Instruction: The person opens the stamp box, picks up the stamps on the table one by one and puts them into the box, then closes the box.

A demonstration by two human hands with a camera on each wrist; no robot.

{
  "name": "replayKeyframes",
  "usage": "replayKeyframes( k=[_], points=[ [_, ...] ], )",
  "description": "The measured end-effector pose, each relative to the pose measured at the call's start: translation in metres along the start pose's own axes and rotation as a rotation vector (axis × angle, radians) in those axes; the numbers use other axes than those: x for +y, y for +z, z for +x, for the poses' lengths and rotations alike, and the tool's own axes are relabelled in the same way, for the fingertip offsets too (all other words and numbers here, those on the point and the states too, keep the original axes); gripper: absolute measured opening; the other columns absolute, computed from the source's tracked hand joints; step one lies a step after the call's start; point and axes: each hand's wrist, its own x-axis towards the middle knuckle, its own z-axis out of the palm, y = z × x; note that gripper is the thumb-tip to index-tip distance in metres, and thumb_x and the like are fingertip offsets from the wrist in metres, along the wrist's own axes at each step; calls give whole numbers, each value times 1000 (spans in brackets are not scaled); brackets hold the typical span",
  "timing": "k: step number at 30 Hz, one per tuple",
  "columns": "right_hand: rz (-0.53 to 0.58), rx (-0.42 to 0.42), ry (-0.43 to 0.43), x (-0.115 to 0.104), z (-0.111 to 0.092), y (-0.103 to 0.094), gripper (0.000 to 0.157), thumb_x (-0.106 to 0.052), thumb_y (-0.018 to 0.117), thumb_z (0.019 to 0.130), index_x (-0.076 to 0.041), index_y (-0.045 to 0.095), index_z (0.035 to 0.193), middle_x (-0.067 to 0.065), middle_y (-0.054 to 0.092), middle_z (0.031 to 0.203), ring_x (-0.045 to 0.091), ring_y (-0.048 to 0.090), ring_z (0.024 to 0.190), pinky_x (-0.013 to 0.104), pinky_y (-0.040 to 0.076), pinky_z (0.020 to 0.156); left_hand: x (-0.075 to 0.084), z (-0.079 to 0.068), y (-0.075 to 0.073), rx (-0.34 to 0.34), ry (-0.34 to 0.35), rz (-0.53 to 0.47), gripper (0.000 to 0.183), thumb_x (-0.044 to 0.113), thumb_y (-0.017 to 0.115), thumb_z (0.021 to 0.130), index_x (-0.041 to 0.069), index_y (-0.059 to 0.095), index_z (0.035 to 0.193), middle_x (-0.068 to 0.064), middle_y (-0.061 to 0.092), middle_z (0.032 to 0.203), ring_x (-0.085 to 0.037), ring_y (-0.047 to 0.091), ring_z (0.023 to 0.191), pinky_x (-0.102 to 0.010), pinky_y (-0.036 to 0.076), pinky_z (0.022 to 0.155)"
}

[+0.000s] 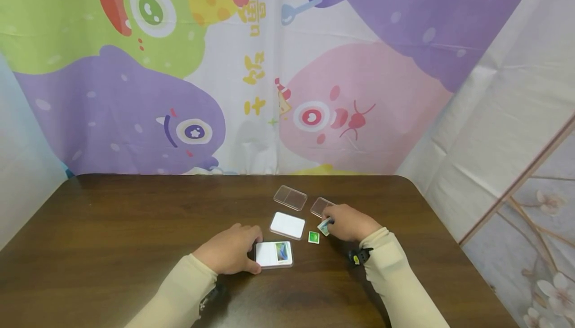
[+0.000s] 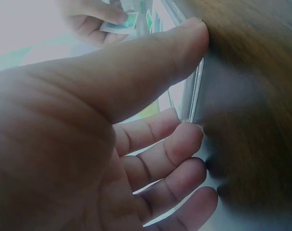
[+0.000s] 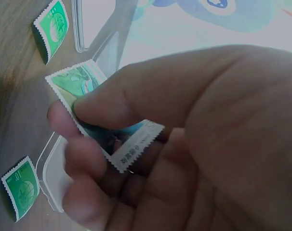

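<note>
My right hand (image 1: 350, 223) pinches a postage stamp (image 3: 78, 82) between thumb and fingers; it has perforated edges and a green and blue picture. At the lower middle of the head view, my left hand (image 1: 233, 250) grips the left end of a clear plastic case (image 1: 267, 255) between thumb and fingers. Inside this case lie a white card and a stamp with a blue picture (image 1: 282, 251) at its right end. A green stamp (image 1: 314, 237) lies on the table left of my right hand. Another green stamp (image 3: 21, 189) shows at lower left in the right wrist view.
A second case with a white card (image 1: 288, 225) lies just beyond the gripped one. Farther back are a clear plastic piece (image 1: 290, 198) and another (image 1: 321, 206), partly behind my right hand. The brown table (image 1: 135, 218) meets a cartoon-printed curtain (image 1: 251, 143) at its back.
</note>
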Motion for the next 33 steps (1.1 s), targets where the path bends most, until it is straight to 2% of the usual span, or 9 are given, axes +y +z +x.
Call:
replayKeyframes(
  k=[6, 14, 18, 24, 29, 33],
  points=[
    [47, 77, 15, 1, 3, 2, 13, 3, 65, 88, -9, 63, 93, 0, 60, 83, 15, 52, 70, 30, 44, 64, -2, 0, 2, -1, -2, -7, 43, 31, 92, 76, 14, 61, 102, 6, 60, 88, -17, 48, 84, -39, 45, 76],
    [140, 105, 45, 0, 4, 0, 10, 0, 65, 91, -9, 62, 90, 1, 58, 75, 12, 49, 49, 26, 41, 46, -1, 0, -1, -3, -6, 0, 44, 32, 92, 76, 15, 62, 103, 5, 60, 89, -17, 49, 86, -40, 46, 78],
    [99, 142, 38, -1, 4, -1, 8, -5, 68, 92, -11, 64, 89, -2, 59, 74, 11, 50, 48, 28, 43, 49, 0, -1, -3, -5, -7, -4, 45, 32, 93, 76, 14, 62, 103, 4, 61, 90, -18, 49, 87, -41, 46, 78],
    [18, 200, 37, -4, 5, -1, 10, -11, 73, 93, -15, 66, 88, -6, 61, 76, 12, 52, 55, 30, 43, 53, 0, -1, -2, -1, -6, -5, 45, 32, 93, 76, 15, 62, 103, 5, 60, 89, -18, 48, 86, -41, 45, 78],
    [19, 225, 45, -6, 4, -1, 14, -12, 75, 93, -16, 64, 85, -6, 62, 76, 12, 52, 57, 30, 43, 53, 0, -1, -2, -2, -2, -4, 44, 31, 92, 76, 14, 62, 104, 5, 61, 91, -18, 49, 87, -41, 46, 78],
    [23, 251, 37, -6, 5, -1, 6, -14, 75, 93, -16, 70, 91, -5, 66, 80, 12, 54, 59, 29, 45, 54, 1, -2, -3, -1, 4, -10, 45, 30, 92, 76, 13, 62, 106, 3, 62, 93, -19, 49, 88, -42, 46, 79]
  ],
)
